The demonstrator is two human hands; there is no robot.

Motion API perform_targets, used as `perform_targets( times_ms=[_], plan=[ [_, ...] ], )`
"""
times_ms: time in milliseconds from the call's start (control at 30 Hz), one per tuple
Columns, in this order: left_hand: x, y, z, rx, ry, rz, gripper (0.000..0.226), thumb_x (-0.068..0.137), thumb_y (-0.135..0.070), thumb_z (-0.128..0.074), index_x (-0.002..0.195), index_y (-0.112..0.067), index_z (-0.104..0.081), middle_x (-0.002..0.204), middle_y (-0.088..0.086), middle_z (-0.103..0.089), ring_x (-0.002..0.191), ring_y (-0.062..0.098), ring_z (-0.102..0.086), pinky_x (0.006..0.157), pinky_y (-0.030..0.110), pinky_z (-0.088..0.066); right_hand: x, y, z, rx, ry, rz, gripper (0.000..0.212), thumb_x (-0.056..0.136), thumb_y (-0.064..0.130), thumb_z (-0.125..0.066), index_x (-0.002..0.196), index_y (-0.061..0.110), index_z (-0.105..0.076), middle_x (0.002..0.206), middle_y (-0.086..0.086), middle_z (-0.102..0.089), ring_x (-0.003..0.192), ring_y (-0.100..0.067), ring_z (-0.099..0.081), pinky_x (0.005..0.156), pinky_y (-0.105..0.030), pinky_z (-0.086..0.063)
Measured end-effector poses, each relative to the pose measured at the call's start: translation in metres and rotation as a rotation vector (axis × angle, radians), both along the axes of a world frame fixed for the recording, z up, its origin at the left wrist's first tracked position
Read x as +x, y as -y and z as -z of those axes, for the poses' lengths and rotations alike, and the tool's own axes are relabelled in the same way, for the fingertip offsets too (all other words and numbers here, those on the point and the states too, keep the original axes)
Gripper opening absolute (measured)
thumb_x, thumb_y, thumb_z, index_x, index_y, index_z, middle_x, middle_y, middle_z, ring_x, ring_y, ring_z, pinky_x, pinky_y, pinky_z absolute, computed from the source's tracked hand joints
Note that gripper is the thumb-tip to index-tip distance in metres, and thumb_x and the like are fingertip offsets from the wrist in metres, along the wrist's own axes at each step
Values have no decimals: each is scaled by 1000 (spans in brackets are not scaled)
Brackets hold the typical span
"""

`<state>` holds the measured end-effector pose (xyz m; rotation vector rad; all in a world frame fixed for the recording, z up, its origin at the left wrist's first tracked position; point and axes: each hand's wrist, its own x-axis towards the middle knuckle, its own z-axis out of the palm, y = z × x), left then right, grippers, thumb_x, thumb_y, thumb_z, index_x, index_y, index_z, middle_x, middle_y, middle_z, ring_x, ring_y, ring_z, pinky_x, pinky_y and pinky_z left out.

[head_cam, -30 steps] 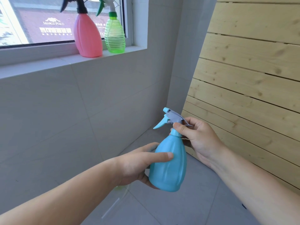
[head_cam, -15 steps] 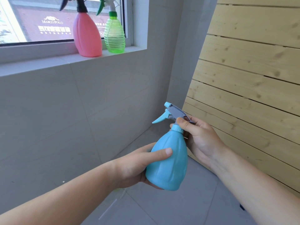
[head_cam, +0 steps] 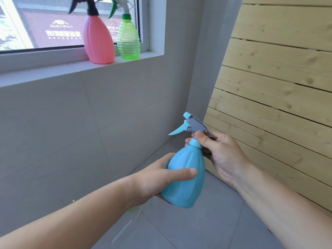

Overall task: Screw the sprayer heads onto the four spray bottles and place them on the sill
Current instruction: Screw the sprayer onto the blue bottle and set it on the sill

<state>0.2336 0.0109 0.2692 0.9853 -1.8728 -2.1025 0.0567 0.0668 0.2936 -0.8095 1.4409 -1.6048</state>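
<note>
A blue spray bottle is held in front of me, tilted slightly left. My left hand wraps around its body from the left. My right hand pinches the neck of its grey-and-blue sprayer head, which sits on the bottle with its trigger pointing left. A pink bottle with a black sprayer and a green ribbed bottle with a white-green sprayer stand upright side by side on the window sill, up and to the left.
A grey tiled wall runs under the sill. A slatted wooden panel leans at the right, close behind my right hand. Grey floor tiles lie below. A faint green shape shows on the floor under my left forearm.
The blue bottle has shifted slightly up and its sprayer head has turned a little between my hands. The camera view moved slightly; the sill bottles stay put.
</note>
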Motion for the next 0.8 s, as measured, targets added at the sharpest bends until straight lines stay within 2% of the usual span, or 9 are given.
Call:
perform_targets(
  times_ms=[100,267,400,500,600,667,700,733,800],
  plan=[
    [-3,-2,0,-14,-3,-20,60,74,-48,-81,128,-33,-60,123,1,-76,110,24,-76,92,49,-64,-1,-1,1,-2,-17,33,9,92,13,-65,89,9,-74,94,-22,-77,85,-25,-74,83,-35,-58],
    [-7,-5,1,-47,13,-46,61,71,-51,-80,126,-32,-60,122,0,-76,107,22,-77,78,38,-66,-2,0,3,11,-30,44,9,92,14,-66,88,12,-74,89,-16,-79,86,-26,-74,89,-39,-58],
    [-2,-1,5,-9,19,-16,62,74,-53,-81,128,-33,-60,123,0,-76,110,23,-76,87,44,-65,-3,-2,5,38,-1,-10,11,92,20,-67,92,12,-74,95,-15,-79,94,-31,-74,92,-41,-57],
    [4,3,3,15,-11,-15,60,79,-54,-78,132,-32,-60,125,1,-76,112,23,-76,90,45,-64,-2,-1,5,53,1,-48,24,92,32,-66,96,10,-75,101,-17,-78,95,-30,-73,88,-40,-57],
    [8,9,-7,31,-98,-158,50,90,-52,-72,132,-29,-60,124,0,-77,110,22,-77,83,42,-65,4,1,4,77,-54,-148,33,93,44,-60,106,18,-74,109,-10,-77,99,-22,-72,86,-41,-56],
    [9,12,-14,28,-149,-264,39,97,-49,-63,131,-30,-62,120,-2,-78,103,21,-78,74,37,-65,9,-1,5,90,-132,-202,30,93,42,-61,115,24,-70,113,-1,-76,108,-21,-71,92,-47,-57],
    [12,14,-19,23,-172,-309,34,100,-47,-58,130,-31,-64,118,-3,-79,100,20,-78,70,34,-63,15,0,4,85,-160,-228,28,94,39,-62,118,27,-68,112,2,-77,107,-20,-72,91,-48,-58],
    [14,17,-22,21,-192,-348,30,103,-45,-54,128,-34,-65,119,-4,-78,100,20,-78,71,34,-63,20,1,3,72,-179,-253,27,94,35,-62,121,31,-65,110,2,-77,103,-19,-73,88,-47,-60],
    [21,25,-29,-3,-247,-408,27,106,-39,-49,126,-38,-67,124,-4,-77,111,21,-75,91,46,-63,33,8,-7,21,-238,-301,34,93,32,-66,124,43,-60,110,3,-76,101,-17,-74,84,-45,-61]
  ],
)
